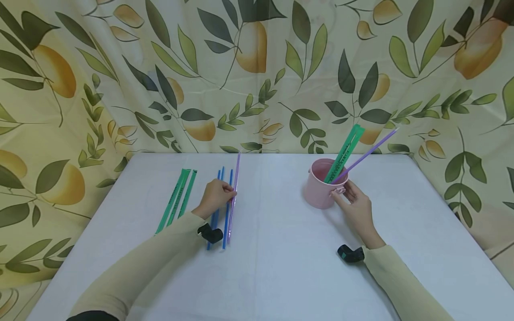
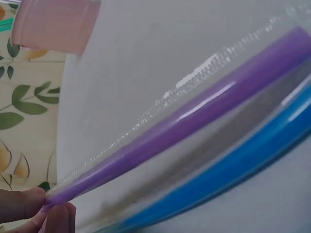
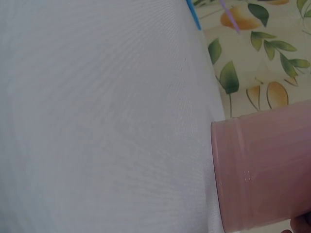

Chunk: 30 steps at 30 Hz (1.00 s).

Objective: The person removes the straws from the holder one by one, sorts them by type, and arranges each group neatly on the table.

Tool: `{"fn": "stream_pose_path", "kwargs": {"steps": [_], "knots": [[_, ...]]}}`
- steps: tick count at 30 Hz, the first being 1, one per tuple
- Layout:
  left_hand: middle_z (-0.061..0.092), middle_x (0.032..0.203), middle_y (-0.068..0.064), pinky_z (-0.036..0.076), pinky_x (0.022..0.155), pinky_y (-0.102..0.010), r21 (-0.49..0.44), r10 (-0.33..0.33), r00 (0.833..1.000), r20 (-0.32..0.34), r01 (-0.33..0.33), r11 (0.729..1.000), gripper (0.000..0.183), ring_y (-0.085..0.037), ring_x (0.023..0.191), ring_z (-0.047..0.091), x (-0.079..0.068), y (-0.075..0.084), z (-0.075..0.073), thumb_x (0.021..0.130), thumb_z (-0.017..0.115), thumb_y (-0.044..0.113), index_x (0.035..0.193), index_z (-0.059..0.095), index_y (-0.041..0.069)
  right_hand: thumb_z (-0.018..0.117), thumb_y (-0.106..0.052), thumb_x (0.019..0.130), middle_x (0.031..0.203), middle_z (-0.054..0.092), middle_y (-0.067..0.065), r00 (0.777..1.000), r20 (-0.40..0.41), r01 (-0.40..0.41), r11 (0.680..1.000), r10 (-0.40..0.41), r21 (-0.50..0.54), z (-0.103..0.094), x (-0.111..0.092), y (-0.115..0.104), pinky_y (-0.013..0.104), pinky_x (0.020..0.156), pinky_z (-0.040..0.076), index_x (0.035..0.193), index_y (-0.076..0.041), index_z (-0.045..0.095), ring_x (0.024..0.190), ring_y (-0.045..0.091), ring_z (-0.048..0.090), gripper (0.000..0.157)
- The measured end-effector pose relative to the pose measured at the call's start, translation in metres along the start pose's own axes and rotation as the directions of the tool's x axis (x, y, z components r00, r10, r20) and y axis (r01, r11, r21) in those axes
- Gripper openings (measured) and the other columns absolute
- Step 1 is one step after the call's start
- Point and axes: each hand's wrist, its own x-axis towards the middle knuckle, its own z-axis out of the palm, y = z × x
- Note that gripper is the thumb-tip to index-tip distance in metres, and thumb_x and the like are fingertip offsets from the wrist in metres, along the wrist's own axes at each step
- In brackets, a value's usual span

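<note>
My left hand (image 1: 213, 196) pinches a purple drinking straw (image 2: 160, 132) in a clear wrapper, partway along its length. Beside it lie several blue straws (image 1: 225, 225), partly behind the left hand and wrist. With its fingers and thumb, my right hand (image 1: 358, 215) grips the side of a pink bucket (image 1: 317, 194). Green-wrapped straws (image 1: 346, 151) and another purple straw (image 1: 371, 150) lean out of the bucket toward the right. Whether the bucket's base touches the table I cannot tell. The right wrist view shows mainly the bucket's wall (image 3: 267, 170), with fingertips at the lower right corner.
Several green-wrapped straws (image 1: 176, 196) lie at the left of the white table (image 1: 273, 267), partly behind the left sleeve. A curtain with a leaf and fruit print (image 1: 257, 107) hangs behind the table's far edge. Black wrist cameras (image 1: 350, 254) sit on both wrists.
</note>
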Motion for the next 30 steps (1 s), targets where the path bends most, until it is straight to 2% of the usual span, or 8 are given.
{"fn": "stream_pose_path", "kwargs": {"steps": [6, 15, 20, 30], "knots": [[0.071, 0.075, -0.01, 0.045, 0.053, -0.018, 0.02, -0.039, 0.999, 0.007, 0.039, 0.999, 0.014, -0.012, 0.061, 0.062, -0.001, -0.008, 0.001, 0.084, 0.069, 0.012, 0.088, 0.072, -0.001, 0.065, -0.027, 0.089, 0.146, 0.038, 0.021, 1.0, -0.004, 0.001, 1.0, -0.001, 0.004, 0.0, -0.001, 0.0, 0.04, 0.101, 0.038, 0.144, 0.0, 0.032, 0.128, 0.038, 0.045, 0.07], [0.071, 0.074, -0.01, 0.048, 0.054, -0.02, 0.037, -0.044, 0.999, -0.001, 0.044, 0.998, 0.014, -0.01, 0.058, 0.061, -0.002, -0.017, -0.001, 0.083, 0.07, 0.01, 0.089, 0.072, -0.002, 0.065, -0.026, 0.089, 0.145, 0.039, 0.022, 1.0, -0.006, 0.012, 1.0, -0.012, -0.001, -0.001, -0.001, 0.0, 0.04, 0.101, 0.038, 0.144, 0.0, 0.033, 0.128, 0.038, 0.046, 0.069], [0.071, 0.075, -0.012, 0.05, 0.054, -0.02, 0.025, -0.037, 0.999, 0.003, 0.037, 0.999, 0.014, -0.009, 0.058, 0.062, -0.003, -0.017, -0.002, 0.082, 0.071, 0.01, 0.087, 0.072, -0.002, 0.065, -0.028, 0.089, 0.145, 0.04, 0.021, 1.0, -0.011, 0.019, 1.0, -0.019, -0.011, 0.0, 0.0, 0.001, 0.039, 0.1, 0.039, 0.144, -0.001, 0.033, 0.126, 0.038, 0.048, 0.069], [0.07, 0.069, -0.009, 0.044, 0.049, -0.019, 0.068, -0.023, 1.0, 0.015, 0.022, 0.997, 0.013, -0.011, 0.056, 0.06, -0.002, -0.014, 0.001, 0.082, 0.071, 0.012, 0.083, 0.073, -0.001, 0.064, -0.029, 0.089, 0.145, 0.04, 0.021, 1.0, -0.009, 0.011, 1.0, -0.011, -0.01, 0.0, 0.0, 0.002, 0.038, 0.1, 0.038, 0.144, 0.0, 0.032, 0.127, 0.038, 0.047, 0.069]]}}
